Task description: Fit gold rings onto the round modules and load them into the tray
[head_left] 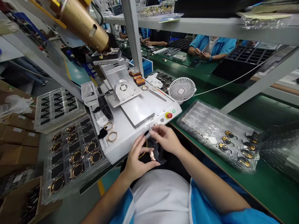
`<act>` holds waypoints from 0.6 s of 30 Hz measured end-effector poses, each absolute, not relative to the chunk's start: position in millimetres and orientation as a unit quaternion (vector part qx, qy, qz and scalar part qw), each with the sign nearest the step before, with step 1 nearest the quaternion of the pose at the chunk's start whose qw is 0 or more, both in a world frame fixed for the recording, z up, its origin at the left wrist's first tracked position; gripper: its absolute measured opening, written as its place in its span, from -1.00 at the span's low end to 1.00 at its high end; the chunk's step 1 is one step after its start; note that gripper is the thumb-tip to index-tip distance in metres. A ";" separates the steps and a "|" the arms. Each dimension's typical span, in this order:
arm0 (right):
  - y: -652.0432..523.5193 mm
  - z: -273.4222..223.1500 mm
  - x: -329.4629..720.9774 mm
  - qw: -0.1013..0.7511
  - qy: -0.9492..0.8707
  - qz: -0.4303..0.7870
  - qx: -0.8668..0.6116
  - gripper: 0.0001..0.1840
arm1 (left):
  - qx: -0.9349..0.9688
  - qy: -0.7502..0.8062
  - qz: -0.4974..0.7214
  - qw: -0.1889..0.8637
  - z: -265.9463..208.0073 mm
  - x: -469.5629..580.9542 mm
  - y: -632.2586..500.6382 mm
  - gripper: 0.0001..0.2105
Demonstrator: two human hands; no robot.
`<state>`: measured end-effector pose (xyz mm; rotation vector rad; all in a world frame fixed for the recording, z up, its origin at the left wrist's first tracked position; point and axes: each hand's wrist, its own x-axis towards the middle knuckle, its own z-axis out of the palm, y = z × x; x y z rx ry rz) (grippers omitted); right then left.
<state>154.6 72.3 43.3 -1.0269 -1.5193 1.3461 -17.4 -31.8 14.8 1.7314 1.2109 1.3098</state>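
Observation:
In front of my lap, my left hand [138, 159] is closed, with a gold-coloured watch case [152, 155] seen edge-on between thumb and fingers. My right hand [167, 138] meets its fingertips, thumb and fingers pinched; what they grip is too small to make out. A small dark piece [146, 133] shows between the two sets of fingertips. Both hands are at the front edge of a white machine [127, 137]. Two gold rings, one of them the nearer ring [112, 136], lie on its left side.
To the left, stacked clear trays [67, 149] hold gold-rimmed watch parts. A tray [205, 119] with round parts and flex tails lies right. A white fan [182, 89], tweezers [157, 94] and a red button [169, 115] are near. A co-worker's hands [201, 54] work across the bench.

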 end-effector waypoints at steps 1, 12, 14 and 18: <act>61.0 40.9 154.4 0.421 -0.599 0.560 -0.390 -0.56 | 0.693 0.459 0.476 0.288 13.5 -12.8 -30.5 0.03; 50.6 58.9 179.2 0.431 -0.505 0.648 -0.373 -0.63 | 0.683 0.393 0.485 0.379 24.5 -0.2 -23.8 -0.04; 48.9 61.4 181.1 0.419 -0.498 0.657 -0.380 -0.63 | 0.680 0.385 0.488 0.389 27.2 -3.1 -23.5 -0.04; 47.1 60.7 180.9 0.412 -0.481 0.667 -0.393 -0.63 | 0.733 0.381 0.447 0.341 28.9 -5.5 -23.3 -0.01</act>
